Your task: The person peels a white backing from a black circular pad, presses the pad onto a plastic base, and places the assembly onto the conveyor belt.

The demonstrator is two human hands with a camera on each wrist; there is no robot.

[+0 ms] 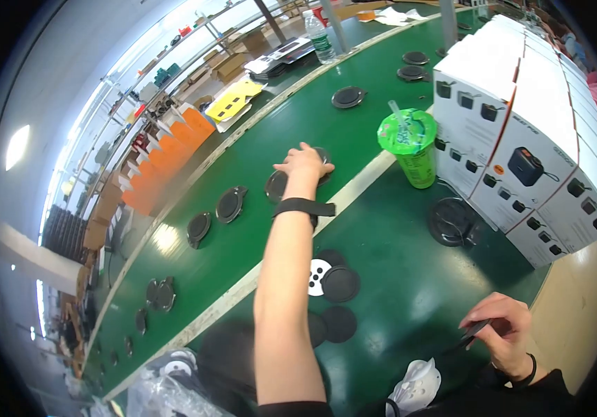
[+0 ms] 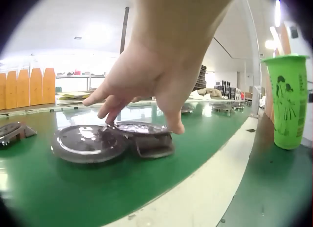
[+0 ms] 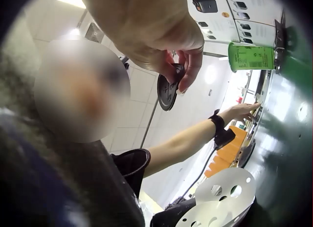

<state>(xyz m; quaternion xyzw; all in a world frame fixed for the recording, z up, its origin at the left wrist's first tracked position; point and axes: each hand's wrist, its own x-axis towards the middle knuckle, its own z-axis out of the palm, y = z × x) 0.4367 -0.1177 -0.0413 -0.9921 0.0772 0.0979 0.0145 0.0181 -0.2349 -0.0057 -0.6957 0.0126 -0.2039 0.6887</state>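
My left hand (image 1: 303,167) reaches over two round black parts on the green surface; in the left wrist view its spread fingers and thumb touch or hover at the edges of the right-hand part (image 2: 139,129), beside a glossy disc (image 2: 88,143). Whether the fingertips bear on it is hard to tell. My right hand (image 1: 505,326) pinches a thin black disc (image 3: 167,92) between thumb and fingers, held up near the body. Between the hands, flat black discs (image 1: 340,283) and a white disc with holes (image 1: 318,276) lie on the surface.
White printed boxes (image 1: 507,139) are stacked at the right, beside a green cup (image 1: 413,156) and a clear round lid-like piece (image 1: 451,221). More black parts (image 1: 231,204) lie along the green strip. White perforated sheets (image 1: 416,386) and plastic bags (image 1: 166,386) are at the near edge.
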